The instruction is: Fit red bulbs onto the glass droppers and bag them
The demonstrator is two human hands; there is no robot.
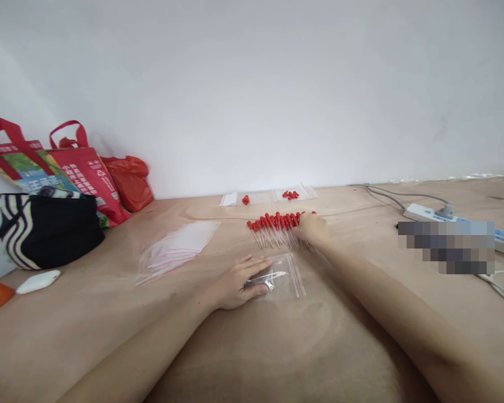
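My left hand [240, 284] lies on the near left part of a clear zip bag [283, 282], its fingers and thumb spread apart. The bag is flat on the wooden table [243, 358], with its red-lined edge to the right. Beyond it is a row of clear droppers with red bulbs [273, 222], tips towards me. My right hand [313, 229] is at the right end of this row, fingers bent in and touching the droppers there; its fingertips are hidden, so what it grips cannot be made out.
Stacked clear bags [180, 246] lie to the left. Near the wall are more bagged red-bulbed pieces [291, 195]. Shopping bags [90, 173], a black striped bag [59, 229] and a white object [38, 281] stand far left. A power strip [428, 215] with cables and a blurred object are right.
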